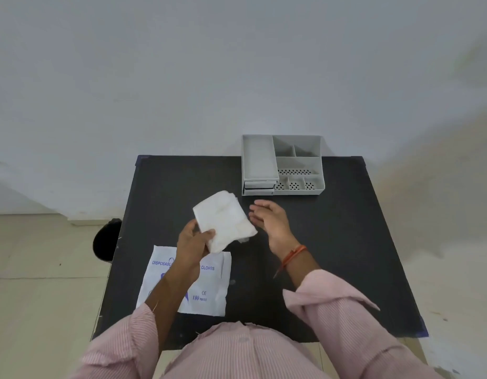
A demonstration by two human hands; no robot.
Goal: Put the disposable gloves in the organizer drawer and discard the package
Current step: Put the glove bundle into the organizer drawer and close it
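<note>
Head view. Left hand (194,242) pinched shut on the stack of gloves (226,221), thumb on top, fingers hidden under it. Stack held up over the table (346,242), near the middle. Right hand (268,218) open and empty, fingers loosely curled, just beside the stack at 3 o'clock, not touching it.

Empty-looking package (209,294) flat on the table at 6 o'clock from the stack, partly under the left arm. Words "DISPOSABLE" and "GLOVES" on it.

Organizer (299,164) at 1 o'clock from the stack, at the far edge of the table, well apart from both hands. Big tray on its left side pulled out or open on top; hard to tell which. Two small drawers (259,187) under it, looking shut.

Black bin (107,240) on the floor at 9 o'clock, beside the table.

Step in hand, most likely: gloves out of the package, ready to go in the drawer. Next move probably calls for a free right hand on a drawer front, a pull, then the stack laid flat inside. Package to the bin after.
</note>
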